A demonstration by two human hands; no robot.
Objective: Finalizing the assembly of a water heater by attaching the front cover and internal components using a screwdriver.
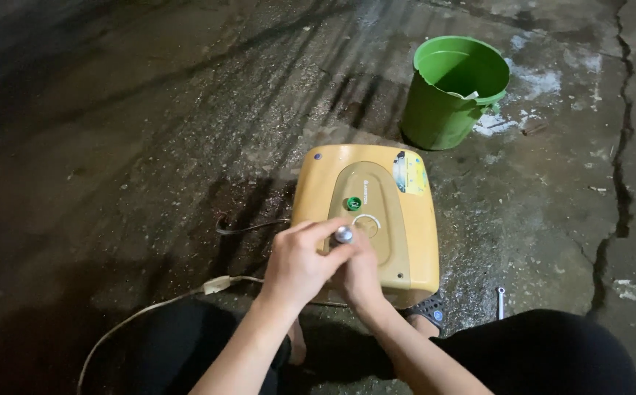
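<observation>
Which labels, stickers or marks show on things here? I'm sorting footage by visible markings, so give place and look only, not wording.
Sticker: upper right of the yellow appliance casing, a tall rectangle, yellow with white and dark patches.
Small printed mark: on the casing's darker centre panel, right of the green knob, pale and too small to make out.
Green bucket: no label visible.

one yellow appliance (376, 219), one green bucket (453, 91), one white cable (157, 307), one wrench (501, 301).

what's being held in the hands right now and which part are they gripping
Both hands, left hand and right hand, close around a small silver knob over the yellow heater. Fingers grip below its rounded top; what's under it is hidden.
</observation>
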